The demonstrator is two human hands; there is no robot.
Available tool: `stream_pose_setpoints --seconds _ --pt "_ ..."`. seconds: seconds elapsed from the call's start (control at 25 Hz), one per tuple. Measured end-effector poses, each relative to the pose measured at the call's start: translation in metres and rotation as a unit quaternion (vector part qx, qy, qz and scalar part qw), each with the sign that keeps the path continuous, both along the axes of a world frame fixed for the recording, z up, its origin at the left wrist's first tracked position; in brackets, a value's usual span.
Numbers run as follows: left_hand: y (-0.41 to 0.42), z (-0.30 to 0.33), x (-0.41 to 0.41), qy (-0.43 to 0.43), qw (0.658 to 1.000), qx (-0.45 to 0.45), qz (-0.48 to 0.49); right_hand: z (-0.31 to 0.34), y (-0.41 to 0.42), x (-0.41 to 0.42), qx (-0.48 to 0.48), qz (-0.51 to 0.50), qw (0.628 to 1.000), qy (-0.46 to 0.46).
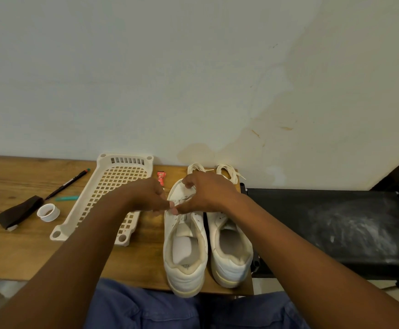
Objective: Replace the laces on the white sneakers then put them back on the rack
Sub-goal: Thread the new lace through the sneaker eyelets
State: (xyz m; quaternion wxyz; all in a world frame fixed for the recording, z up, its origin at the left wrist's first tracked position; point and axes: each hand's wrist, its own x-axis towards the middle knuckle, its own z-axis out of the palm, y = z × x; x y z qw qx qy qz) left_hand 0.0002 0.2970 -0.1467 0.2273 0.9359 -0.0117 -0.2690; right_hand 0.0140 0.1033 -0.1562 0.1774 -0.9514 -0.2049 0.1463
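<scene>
Sneakers, a white pair, stand side by side on the right part of the wooden tabletop (15,176), heels toward the person and toes toward the wall, long axes running straight away from the edge. The left sneaker (184,248) and the right sneaker (231,248) touch along their inner sides. A cream plastic basket tray (113,186) lies slanted to their left; nothing shows inside it. Both hands meet over the front of the left sneaker: the left hand (146,195) has its fingers curled, pinching at the eyelet area, and the right hand (208,193) curls over the toe, thumb tip beside the other's. Whether a lace is pinched cannot be told. Two bundled cream laces (227,170) lie beyond the toes, near the wall.
</scene>
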Motion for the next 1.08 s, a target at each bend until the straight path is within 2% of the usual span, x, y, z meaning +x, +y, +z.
stream_pose_setpoints --seconds 0.08,0.12,0.16,0.24,0.28,0.32,0.36,0.4,0.48,0.56,0.6,0.68,0.76,0.84,0.92,0.96,1.0,1.08 --pt "-0.001 0.008 -0.002 -0.066 0.995 -0.065 0.044 0.000 -0.001 0.000 0.006 0.002 1.000 0.003" --pt "-0.001 0.013 -0.003 -0.105 0.982 -0.134 0.084 -0.001 -0.001 0.000 0.009 0.003 1.000 0.005" --pt "-0.002 0.020 -0.004 -0.134 0.956 -0.233 0.121 -0.001 -0.001 0.001 0.013 0.002 1.000 0.007" --pt "-0.001 0.032 -0.004 -0.141 0.862 -0.453 0.177 -0.001 -0.002 0.002 0.020 -0.001 1.000 0.007" --pt "0.000 0.034 -0.003 -0.130 0.823 -0.520 0.187 -0.002 -0.002 0.002 0.023 0.000 1.000 0.007" --pt "0.001 0.034 -0.001 -0.123 0.815 -0.535 0.187 -0.002 -0.002 0.002 0.025 0.001 1.000 0.008" --pt "-0.001 0.031 -0.001 -0.118 0.835 -0.506 0.182 -0.003 -0.003 0.002 0.026 0.001 1.000 0.009" --pt "-0.003 0.027 -0.001 -0.118 0.873 -0.441 0.173 -0.002 -0.003 0.003 0.026 0.002 1.000 0.009" --pt "-0.006 0.014 0.001 -0.140 0.956 -0.235 0.106 -0.001 -0.003 0.003 0.022 0.004 1.000 0.009" --pt "-0.002 0.001 0.004 -0.107 0.992 -0.068 0.018 -0.001 -0.003 0.004 0.013 0.013 1.000 0.011" --pt "-0.001 -0.003 0.004 -0.080 0.996 -0.035 0.003 -0.001 -0.004 0.004 0.011 0.015 1.000 0.017" --pt "0.001 -0.005 0.003 -0.059 0.998 -0.024 0.009 0.000 -0.005 0.005 0.015 0.012 0.999 0.034" --pt "-0.002 0.002 0.000 -0.101 0.993 -0.048 0.028 0.000 -0.006 0.005 0.019 0.011 0.999 0.042" --pt "-0.007 0.014 -0.003 -0.180 0.970 -0.132 0.092 0.001 -0.006 0.005 0.021 0.009 0.999 0.045" --pt "-0.005 0.025 -0.004 -0.228 0.923 -0.254 0.177 0.002 -0.006 0.005 0.013 0.010 0.999 0.047" --pt "-0.004 0.029 -0.005 -0.242 0.910 -0.272 0.199 0.002 -0.005 0.004 0.009 0.012 0.999 0.048" --pt "-0.003 0.031 -0.006 -0.253 0.915 -0.248 0.194 0.003 -0.006 0.003 0.010 0.013 0.999 0.045" --pt "-0.002 0.027 -0.007 -0.252 0.944 -0.129 0.167 0.004 -0.006 0.003 0.027 0.009 0.999 0.042"
